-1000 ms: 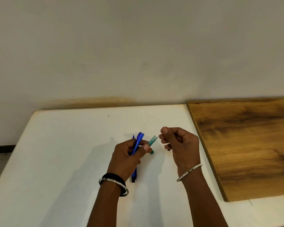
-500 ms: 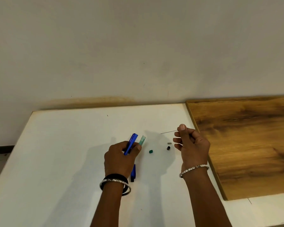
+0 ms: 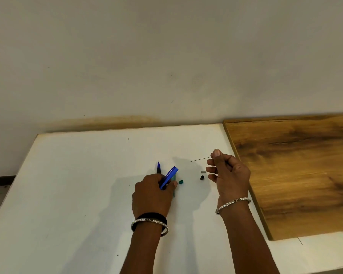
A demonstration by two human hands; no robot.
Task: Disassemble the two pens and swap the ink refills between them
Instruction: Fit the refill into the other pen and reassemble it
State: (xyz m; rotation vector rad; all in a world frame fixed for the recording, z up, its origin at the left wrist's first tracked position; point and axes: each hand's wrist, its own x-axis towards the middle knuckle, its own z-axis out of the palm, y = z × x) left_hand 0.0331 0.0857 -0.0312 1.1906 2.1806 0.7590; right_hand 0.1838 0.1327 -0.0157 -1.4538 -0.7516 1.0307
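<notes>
My left hand (image 3: 151, 192) is low over the white table (image 3: 77, 184) and grips a blue pen cap (image 3: 169, 177) between thumb and fingers. A teal pen barrel (image 3: 174, 186) lies on the table right beside that hand, partly hidden by it. A blue pen (image 3: 158, 167) lies beyond the hand, tip pointing away. My right hand (image 3: 228, 175) is raised to the right and pinches a thin ink refill (image 3: 200, 159) that sticks out to the left. Three small parts lie between the hands: a teal piece (image 3: 181, 182), a black piece (image 3: 202, 177) and a grey piece (image 3: 203, 172).
A brown wooden board (image 3: 297, 171) lies on the right part of the table, its left edge close to my right hand. A plain wall rises behind the table's far edge. Bangles are on both wrists.
The right hand pulled the thin refill out of the teal barrel and moved right. The left hand went down to the table, where the teal barrel now lies.
</notes>
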